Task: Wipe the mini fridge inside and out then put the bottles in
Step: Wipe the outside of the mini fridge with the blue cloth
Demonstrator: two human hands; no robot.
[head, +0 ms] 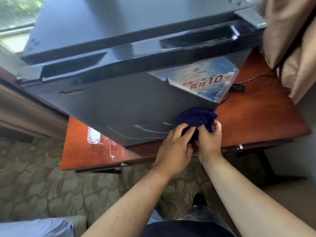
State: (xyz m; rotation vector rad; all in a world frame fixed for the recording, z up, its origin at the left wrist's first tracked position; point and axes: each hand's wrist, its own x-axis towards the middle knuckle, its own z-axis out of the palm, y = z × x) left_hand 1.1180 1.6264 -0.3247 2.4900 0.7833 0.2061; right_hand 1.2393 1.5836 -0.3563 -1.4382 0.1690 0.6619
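Note:
A dark grey mini fridge [111, 103] stands on a reddish wooden table [253, 120], its door shut and facing me. A blue and white sticker [203, 81] with red print is on the door's upper right. A dark blue cloth [195, 117] is bunched against the door's lower right corner. My left hand [174, 147] and my right hand [209, 141] both grip the cloth from below, close together. Clear plastic bottles [100, 142] lie on the table to the left of the fridge, partly hidden by it.
A black power cable [239, 86] runs over the table to the right of the fridge. Beige curtains [290, 48] hang at the right. A window [15, 17] is at the top left. Patterned carpet [42, 185] covers the floor below the table's front edge.

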